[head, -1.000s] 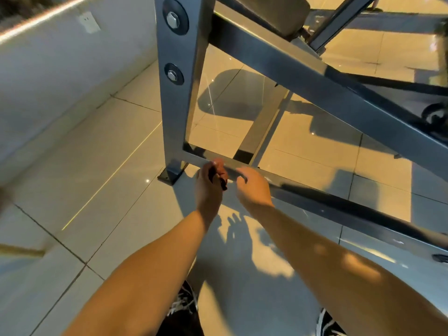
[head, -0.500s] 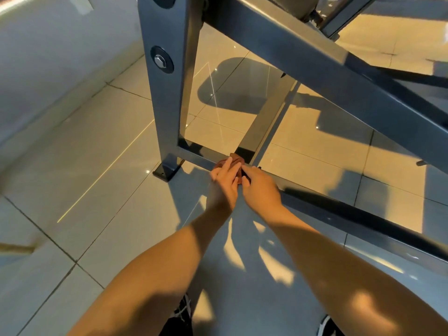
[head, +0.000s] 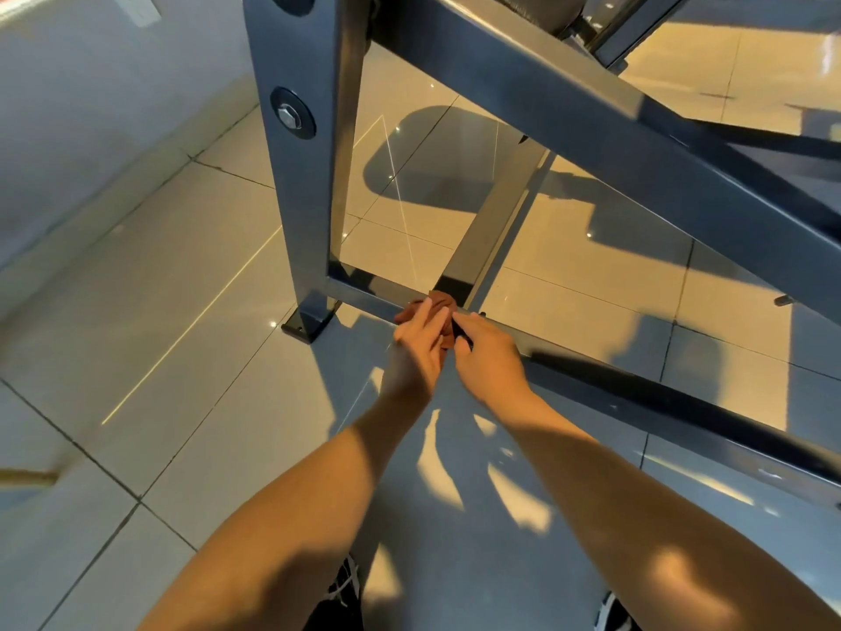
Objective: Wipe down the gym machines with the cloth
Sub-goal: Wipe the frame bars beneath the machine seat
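Centrally, a small reddish-brown cloth (head: 440, 303), bunched into a soft, creased wad, sits on the low bar (head: 371, 296) of a gym machine (head: 591, 120). It lies at the spot where a second floor bar (head: 496, 220) meets that bar. The left hand (head: 416, 352) lies on top of the cloth, its fingers straight and pressing down. The right hand (head: 491, 359) is just beside it, fingertips touching the cloth's right edge; whether they pinch the fabric cannot be told. Both forearms are bare.

The machine is built of smooth, dark grey, square-edged metal. An upright post (head: 300, 211) rises from the low bar's left end and carries a hexagonal bolt (head: 290, 115) set in a round black washer. A flat foot plate (head: 306, 324) sits under the post. A thick beam slants from the post's top down to the right.

Glossy pale square tiles (head: 182, 302) cover the floor, showing reflections and hard shadows. A plain wall (head: 91, 93) with a white socket (head: 136, 9) stands at left. Dark shoes (head: 341, 594) show at the bottom edge.
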Tool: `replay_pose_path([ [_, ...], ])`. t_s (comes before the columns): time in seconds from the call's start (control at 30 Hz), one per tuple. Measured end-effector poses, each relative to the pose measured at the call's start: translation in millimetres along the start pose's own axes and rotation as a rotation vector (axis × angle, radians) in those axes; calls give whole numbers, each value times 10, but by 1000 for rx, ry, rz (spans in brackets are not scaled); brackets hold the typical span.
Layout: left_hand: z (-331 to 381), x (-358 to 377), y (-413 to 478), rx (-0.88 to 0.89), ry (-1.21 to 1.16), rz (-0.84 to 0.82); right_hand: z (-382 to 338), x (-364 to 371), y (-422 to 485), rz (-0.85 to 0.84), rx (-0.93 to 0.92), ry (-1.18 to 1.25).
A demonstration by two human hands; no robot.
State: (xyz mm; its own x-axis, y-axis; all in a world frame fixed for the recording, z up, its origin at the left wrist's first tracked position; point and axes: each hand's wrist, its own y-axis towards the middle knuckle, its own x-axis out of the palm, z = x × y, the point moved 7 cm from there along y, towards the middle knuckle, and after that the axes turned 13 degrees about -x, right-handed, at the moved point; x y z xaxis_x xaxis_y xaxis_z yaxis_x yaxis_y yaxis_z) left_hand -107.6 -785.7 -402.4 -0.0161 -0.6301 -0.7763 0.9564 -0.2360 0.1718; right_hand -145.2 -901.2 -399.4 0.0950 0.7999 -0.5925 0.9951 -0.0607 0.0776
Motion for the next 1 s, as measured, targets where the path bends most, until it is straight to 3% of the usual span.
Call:
replay_pose_path([
  [0.07, -51, -119, 89, 80, 75, -2, 12, 12, 0, -14, 13, -23],
  [0.23, -374, -258, 275, -258, 58, 115, 74, 44, 24, -63, 63, -54],
  [0.37, -25, -44, 29, -67, 5, 46, 33, 0, 1, 2, 30, 30],
  [0.5, -2, 7, -67, -26, -42, -29, 12, -56, -25, 106, 44, 82],
  [0.63, -14, -259, -26, 32, 30, -76, -14, -8, -39, 22, 17, 15],
  [0.87, -375, -387, 213, -289, 78, 87, 46, 22, -48, -46, 76, 1],
  [1.0, 29, -120, 65, -89, 109, 19, 15, 7, -36, -15, 46, 5],
])
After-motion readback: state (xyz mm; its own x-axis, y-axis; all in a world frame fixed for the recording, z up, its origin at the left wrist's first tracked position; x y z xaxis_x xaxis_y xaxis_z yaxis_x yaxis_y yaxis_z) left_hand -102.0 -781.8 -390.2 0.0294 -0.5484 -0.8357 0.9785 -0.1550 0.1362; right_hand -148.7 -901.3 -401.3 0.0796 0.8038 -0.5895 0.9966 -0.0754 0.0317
